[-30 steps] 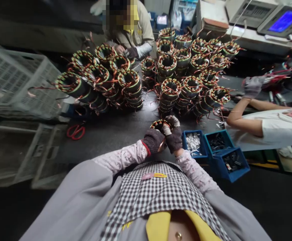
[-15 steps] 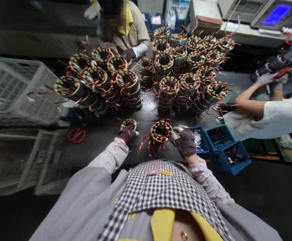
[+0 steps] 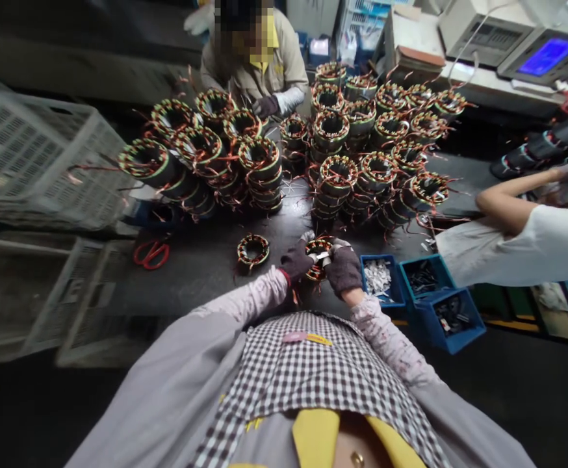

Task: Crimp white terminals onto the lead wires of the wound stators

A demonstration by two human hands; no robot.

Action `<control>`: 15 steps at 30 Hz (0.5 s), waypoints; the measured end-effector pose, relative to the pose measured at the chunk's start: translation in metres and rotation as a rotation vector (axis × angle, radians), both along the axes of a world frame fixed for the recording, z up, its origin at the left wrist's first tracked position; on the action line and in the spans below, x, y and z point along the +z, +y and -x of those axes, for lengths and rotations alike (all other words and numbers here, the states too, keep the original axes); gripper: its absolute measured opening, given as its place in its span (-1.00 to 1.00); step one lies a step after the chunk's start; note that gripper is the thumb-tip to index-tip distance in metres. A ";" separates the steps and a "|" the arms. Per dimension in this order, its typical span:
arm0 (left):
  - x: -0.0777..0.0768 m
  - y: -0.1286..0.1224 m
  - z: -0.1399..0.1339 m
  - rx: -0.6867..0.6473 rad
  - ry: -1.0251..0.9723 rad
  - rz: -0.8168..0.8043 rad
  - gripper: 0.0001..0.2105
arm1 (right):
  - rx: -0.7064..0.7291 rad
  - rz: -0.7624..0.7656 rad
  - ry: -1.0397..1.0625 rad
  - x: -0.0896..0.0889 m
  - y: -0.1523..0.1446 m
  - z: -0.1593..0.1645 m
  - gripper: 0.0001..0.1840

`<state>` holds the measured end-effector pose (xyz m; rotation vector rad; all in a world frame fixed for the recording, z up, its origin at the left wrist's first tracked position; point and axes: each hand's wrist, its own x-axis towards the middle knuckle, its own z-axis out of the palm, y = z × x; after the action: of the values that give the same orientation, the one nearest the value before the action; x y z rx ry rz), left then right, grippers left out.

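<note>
A wire-wound motor stator (image 3: 316, 272), a ring with copper windings and loose leads, rests on the dark bench in front of me. My left hand (image 3: 297, 261), in a dark fingerless-style glove, grips its left side, fingers at the far rim. From the right, my right hand (image 3: 344, 268) is closed at the stator's rim. A small white piece (image 3: 320, 256) shows between the thumbs over the ring, apparently pinched by my right fingers. Left of my hands, a second stator (image 3: 253, 251) stands alone on the bench. The gloves hide part of the held stator's rim.
Tall stacks of stators (image 3: 259, 169) fill the far bench. Red-handled scissors (image 3: 151, 255) lie left. A blue bin (image 3: 396, 279) of white pieces and two bins (image 3: 452, 338) of dark parts sit right. One co-worker (image 3: 284, 52) is opposite; another's arm (image 3: 513, 195) is at right.
My left hand has let go of the left stator and moved right to the nearer one. My right hand has come left from beside the white-piece bin to that stator.
</note>
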<state>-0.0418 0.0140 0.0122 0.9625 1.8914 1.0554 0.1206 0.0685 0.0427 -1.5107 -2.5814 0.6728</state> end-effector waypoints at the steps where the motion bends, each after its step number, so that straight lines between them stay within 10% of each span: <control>1: -0.003 -0.004 -0.012 -0.021 0.028 0.015 -0.50 | 0.005 -0.022 -0.011 0.000 0.000 -0.001 -0.78; 6: -0.015 -0.025 -0.026 -0.028 0.111 0.053 -0.47 | 0.088 -0.108 0.076 0.003 -0.003 -0.006 -0.65; 15: -0.006 -0.024 -0.018 -0.036 0.250 0.065 -0.36 | -0.257 0.431 0.775 -0.009 0.042 -0.019 -0.45</control>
<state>-0.0233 -0.0097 0.0057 1.1295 2.0872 0.8797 0.1398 0.1102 0.0336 -1.2670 -1.7014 1.4811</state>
